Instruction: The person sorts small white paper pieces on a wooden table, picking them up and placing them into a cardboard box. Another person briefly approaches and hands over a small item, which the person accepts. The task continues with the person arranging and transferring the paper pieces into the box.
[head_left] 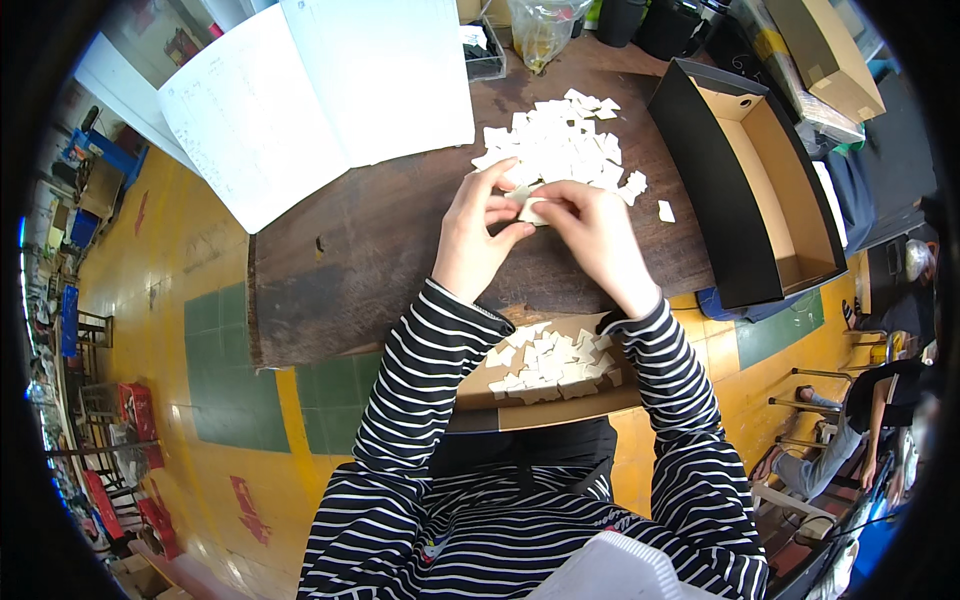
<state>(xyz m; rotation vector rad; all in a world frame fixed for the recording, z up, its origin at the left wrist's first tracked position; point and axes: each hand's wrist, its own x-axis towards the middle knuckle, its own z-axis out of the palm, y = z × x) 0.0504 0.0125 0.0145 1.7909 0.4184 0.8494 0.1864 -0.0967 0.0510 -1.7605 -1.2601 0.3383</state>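
Note:
My left hand (475, 228) and my right hand (590, 230) meet over the near side of a brown wooden table (370, 250). Between their fingertips is a small, flat cream-coloured piece (533, 211), pinched from both sides. What it is made of I cannot make out. Just beyond my hands lies a loose heap of similar pale pieces (565, 140). One single piece (666, 211) rests apart, right of the heap. Below my wrists, at the table's near edge, a shallow brown cardboard box (478, 388) holds several more of these pieces.
An open notebook (250, 120) lies across the table's far left. A long black box with a brown inside (715, 190) stands at the right. Behind the heap are a clear plastic bag (543, 30) and a small clear tray (487, 62). Another person (850, 430) sits far right.

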